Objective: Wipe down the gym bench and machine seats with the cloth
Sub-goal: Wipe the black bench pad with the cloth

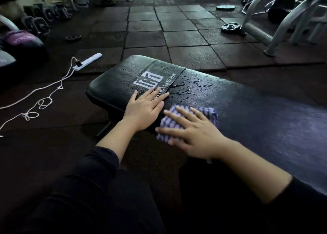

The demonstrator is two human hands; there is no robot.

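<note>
In the head view, nearest the camera, the person's dark-clothed legs (99, 198) are filling the lower frame, and both black-sleeved forearms are reaching forward over them. The right hand (192, 136) is lying flat with fingers spread and straight on the folded blue-and-white checked cloth (208, 112), pressing it onto the near edge of the black padded vinyl gym bench, the desk (247, 110) here; a flat palm likely spreads pressure across the whole cloth for wiping. The left hand (146, 108) is resting just beside it, released, fingers straight and together on the padding, seemingly steadying the desk and bracing the body. Beyond both hands, water droplets (184, 89) are beading on the surface around the white printed logo (147, 81), so that stretch appears not yet wiped. On the dark rubber tiled floor (177, 35) a white power strip with a tangled cord (86, 61) is lying to the left, and a round black weight plate (231, 27) is lying far right, near grey machine frames.
</note>
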